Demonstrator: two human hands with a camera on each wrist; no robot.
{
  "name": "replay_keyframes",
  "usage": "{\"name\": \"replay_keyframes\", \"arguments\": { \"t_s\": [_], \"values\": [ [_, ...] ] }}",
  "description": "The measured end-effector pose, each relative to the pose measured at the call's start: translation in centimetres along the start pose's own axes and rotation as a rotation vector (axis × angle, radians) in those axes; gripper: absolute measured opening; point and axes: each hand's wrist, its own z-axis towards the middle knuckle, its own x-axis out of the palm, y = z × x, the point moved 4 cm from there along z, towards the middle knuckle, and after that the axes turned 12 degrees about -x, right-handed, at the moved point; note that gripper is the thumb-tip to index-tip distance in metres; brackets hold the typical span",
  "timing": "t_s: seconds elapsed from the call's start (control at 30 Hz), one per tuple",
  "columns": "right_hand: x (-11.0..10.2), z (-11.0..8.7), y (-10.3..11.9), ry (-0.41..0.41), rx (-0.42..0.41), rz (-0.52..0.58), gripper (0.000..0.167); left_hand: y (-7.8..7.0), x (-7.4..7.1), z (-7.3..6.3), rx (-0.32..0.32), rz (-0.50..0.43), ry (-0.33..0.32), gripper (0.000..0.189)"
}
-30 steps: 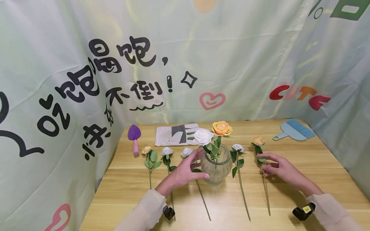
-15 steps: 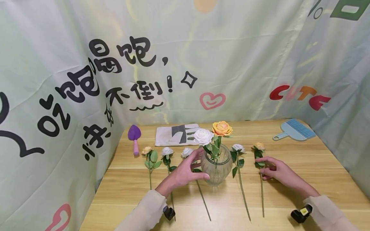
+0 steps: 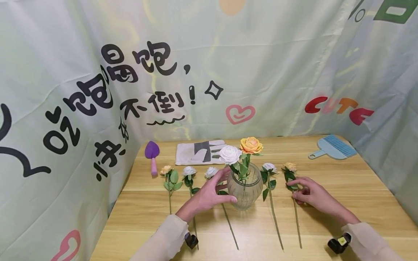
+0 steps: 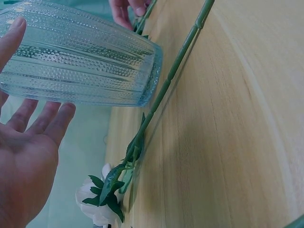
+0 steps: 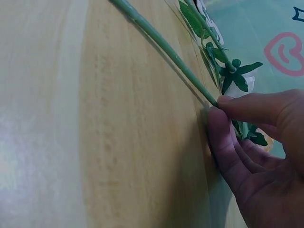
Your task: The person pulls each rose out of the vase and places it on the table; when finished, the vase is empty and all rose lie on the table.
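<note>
In the head view my left hand holds the side of a ribbed clear glass vase, thumb in front and fingers behind. The vase stands upright with a white rose and an orange rose in it. Farther right, my right hand pinches the stem of a pale orange rose just under its leaves. Thumb and index finger meet on that green stem in the right wrist view. Fingers partly cover the leaves. A white rose lies between vase and right hand.
Left of the vase lie a yellow rose and two white roses, one beside the other. Along the back are a purple trowel, a glove and a blue dustpan. A printed curtain hangs behind the table.
My right hand has shifted slightly left, and the pale orange rose's stem has swung a little with it. The left hand and vase have stayed in place.
</note>
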Motion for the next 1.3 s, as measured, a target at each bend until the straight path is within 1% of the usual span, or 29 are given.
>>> {"name": "replay_keyframes", "arguments": {
  "t_s": [0.1, 0.3, 0.47, 0.57, 0.67, 0.9, 1.1, 1.3],
  "values": [
    [0.0, 0.0, 0.1, 0.003, 0.013, -0.016, 0.039, 0.0, 0.0, 0.0, -0.001, 0.0, 0.001, 0.104],
    [-0.3, -0.1, 0.1, 0.007, 0.05, -0.011, 0.038, 0.0, 0.0, 0.0, 0.001, -0.006, 0.004, 0.103],
    [-0.4, -0.2, 0.2, 0.013, 0.057, -0.015, 0.037, -0.1, 0.0, -0.1, -0.004, 0.002, -0.003, 0.102],
    [-0.6, -0.4, 0.2, 0.002, 0.087, -0.008, 0.04, -0.1, 0.0, -0.1, -0.006, 0.01, -0.008, 0.102],
    [-1.1, -0.5, 0.4, -0.016, 0.101, -0.028, 0.041, -0.1, 0.0, -0.1, -0.002, 0.009, -0.005, 0.103],
    [-2.4, -0.5, 0.7, -0.101, 0.014, -0.168, 0.033, -0.1, 0.0, 0.0, 0.003, -0.001, 0.004, 0.103],
    [-3.4, -0.2, 1.2, -0.167, -0.024, -0.138, 0.033, -0.2, 0.0, 0.0, 0.006, 0.0, 0.007, 0.102],
    [-4.6, 1.2, 3.2, -0.249, -0.091, -0.105, 0.034, -0.1, 0.0, 0.0, 0.01, -0.002, 0.003, 0.102]
  ]
}}
